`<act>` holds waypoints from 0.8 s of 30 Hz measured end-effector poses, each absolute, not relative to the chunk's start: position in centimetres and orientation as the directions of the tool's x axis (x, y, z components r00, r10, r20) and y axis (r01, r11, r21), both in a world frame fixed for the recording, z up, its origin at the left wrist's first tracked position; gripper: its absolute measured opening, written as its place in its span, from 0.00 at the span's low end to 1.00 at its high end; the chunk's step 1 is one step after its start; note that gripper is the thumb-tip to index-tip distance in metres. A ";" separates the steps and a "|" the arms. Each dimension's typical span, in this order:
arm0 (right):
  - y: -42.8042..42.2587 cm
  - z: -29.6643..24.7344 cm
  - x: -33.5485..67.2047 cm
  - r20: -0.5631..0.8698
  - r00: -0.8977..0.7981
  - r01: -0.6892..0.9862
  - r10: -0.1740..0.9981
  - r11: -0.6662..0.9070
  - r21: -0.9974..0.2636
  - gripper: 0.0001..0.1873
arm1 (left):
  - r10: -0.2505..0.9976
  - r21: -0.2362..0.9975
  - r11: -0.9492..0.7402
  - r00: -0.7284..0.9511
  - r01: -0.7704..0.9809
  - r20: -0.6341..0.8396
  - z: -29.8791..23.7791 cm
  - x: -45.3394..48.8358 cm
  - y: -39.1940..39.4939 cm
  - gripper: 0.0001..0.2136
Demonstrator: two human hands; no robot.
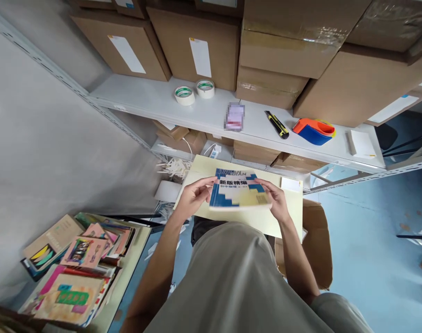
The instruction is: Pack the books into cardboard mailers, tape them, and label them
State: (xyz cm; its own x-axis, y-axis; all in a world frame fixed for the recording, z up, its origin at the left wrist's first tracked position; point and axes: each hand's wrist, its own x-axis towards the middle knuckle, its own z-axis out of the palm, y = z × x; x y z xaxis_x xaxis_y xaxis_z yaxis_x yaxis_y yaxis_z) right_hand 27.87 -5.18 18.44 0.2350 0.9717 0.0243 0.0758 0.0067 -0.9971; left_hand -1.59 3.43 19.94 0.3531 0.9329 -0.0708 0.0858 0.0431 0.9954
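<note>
Between my two hands is a paperback book (237, 189) with a blue, white and pale yellow cover, its front facing up. My left hand (197, 195) pinches the book's left edge, thumb and fingers closed on it. At the opposite edge, my right hand (272, 198) grips the book in the same way. The book is held over a pale yellow tabletop (193, 210) in front of my body. A small stack of white slips (290, 184) lies on that tabletop, to the right of my right hand.
A grey shelf (145, 99) ahead bears cardboard boxes (204, 46), tape rolls (184, 95), a utility knife (276, 124) and an orange-blue tape dispenser (314, 131). Piled books (79, 252) cover a side table at left. An open carton (317, 245) stands right of the tabletop.
</note>
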 end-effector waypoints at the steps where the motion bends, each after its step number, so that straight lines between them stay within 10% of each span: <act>1: -5.1 18.6 27.7 0.018 0.230 0.062 0.973 0.004 -0.998 0.26 | 0.935 0.995 0.052 0.346 0.083 -0.078 19.8 -1.6 3.4 0.26; 18: -4.7 16.8 25.5 -0.212 0.212 -0.132 0.954 -0.187 -0.973 0.40 | 0.985 0.990 0.090 0.139 0.105 -0.104 18.3 -0.8 2.6 0.35; 24: -3.1 12.9 24.6 -0.250 0.193 -0.225 0.949 -0.205 -0.953 0.35 | 0.982 0.963 -0.145 0.148 0.226 0.113 20.2 0.4 1.6 0.17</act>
State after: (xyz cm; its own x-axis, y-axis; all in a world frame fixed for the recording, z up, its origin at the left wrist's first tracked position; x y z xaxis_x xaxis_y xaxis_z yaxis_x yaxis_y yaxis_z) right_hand 24.64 -3.05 12.90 0.1931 0.9488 -0.2502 -0.2248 -0.2054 -0.9525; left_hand 0.37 1.57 20.18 0.1480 0.9825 0.1133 0.2261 -0.1452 0.9632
